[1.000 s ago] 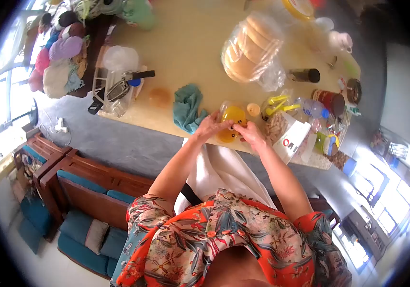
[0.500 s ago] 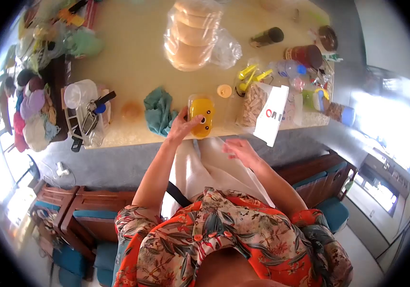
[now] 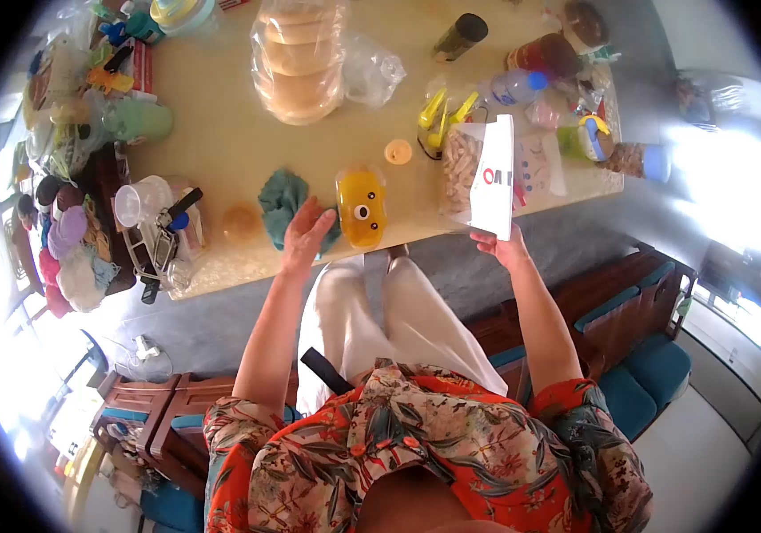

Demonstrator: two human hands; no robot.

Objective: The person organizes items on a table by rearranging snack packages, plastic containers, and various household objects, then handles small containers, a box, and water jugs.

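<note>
Held left hand point(image 3: 306, 234) wide by crumpled cloth point(image 3: 282, 201). Had right hand point(image 3: 508, 246) at edge of flat card point(image 3: 493, 178), couldn't tell grip. Saw bare table point(image 3: 415, 202) between smooth box point(image 3: 362, 208) and card.

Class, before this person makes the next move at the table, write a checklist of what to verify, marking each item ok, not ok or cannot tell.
1. Yellow case lies on the table with its face design up: ok.
2. Left hand well away from the teal cloth: not ok, it overlaps the cloth in view.
3. Right hand firmly gripping the white printed card: cannot tell, its fingers are at the lower edge.
4. Bagged bread away from both hands: ok.
5. Yellow case fully latched: cannot tell, no catch is visible.
</note>
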